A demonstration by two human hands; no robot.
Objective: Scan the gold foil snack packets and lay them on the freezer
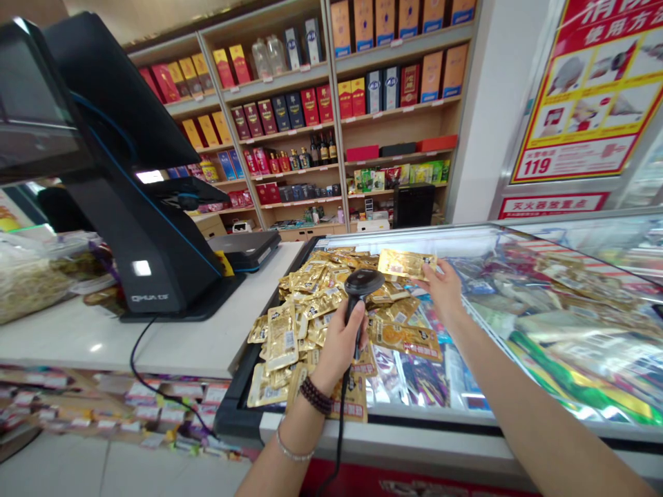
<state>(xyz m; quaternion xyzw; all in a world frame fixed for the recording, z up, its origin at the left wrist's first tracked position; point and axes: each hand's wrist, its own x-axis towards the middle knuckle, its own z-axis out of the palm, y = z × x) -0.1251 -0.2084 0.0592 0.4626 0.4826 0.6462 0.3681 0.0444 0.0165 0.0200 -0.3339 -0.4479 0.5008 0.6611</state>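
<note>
Gold packet (pixel 401 264) in right hand (pixel 444 288); black scanner (pixel 364 281) in left hand (pixel 339 345).

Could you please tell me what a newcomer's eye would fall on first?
Probably the pile of gold packets on the glass-topped chest, mid-view. Over it, the left hand holds a black scanner and the right hand a single packet. At left, a black checkout terminal stands on the white counter.
</note>
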